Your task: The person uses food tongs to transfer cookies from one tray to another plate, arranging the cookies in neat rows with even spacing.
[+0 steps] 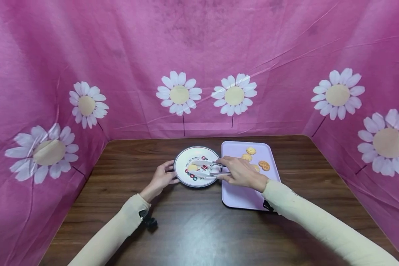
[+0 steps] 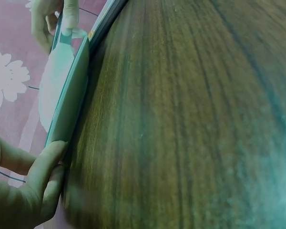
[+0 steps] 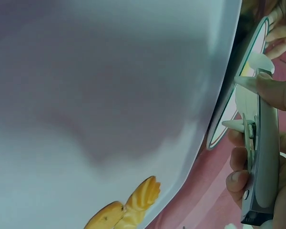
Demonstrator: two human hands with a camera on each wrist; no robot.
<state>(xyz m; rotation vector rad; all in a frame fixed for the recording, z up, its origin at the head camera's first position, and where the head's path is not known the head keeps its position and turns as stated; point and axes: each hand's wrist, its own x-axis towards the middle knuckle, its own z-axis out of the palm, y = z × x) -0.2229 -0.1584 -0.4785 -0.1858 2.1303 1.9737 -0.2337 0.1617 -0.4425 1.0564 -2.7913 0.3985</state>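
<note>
My left hand (image 1: 162, 175) holds the left rim of a white round plate (image 1: 186, 157) with printed lettering and red motifs, thumb and fingers spread along the edge. My right hand (image 1: 241, 171) grips metal tongs (image 3: 262, 167) with pale, broad tips. Over the plate, the tong tips stand on either side of a small round yellow cookie (image 1: 193, 167). To the right lies a lilac tray (image 1: 242, 195), partly under my right hand and forearm. On it are round yellow cookies (image 1: 251, 150) and a brown pretzel-shaped cookie (image 1: 264, 165); the hand partly hides one cookie.
Everything stands on a dark wood-grain table (image 1: 136, 151). Pink cloth (image 1: 133, 55) with white daisies walls off its back and both sides. The tray's raised rim (image 3: 229, 62) sits close beside the plate's right edge.
</note>
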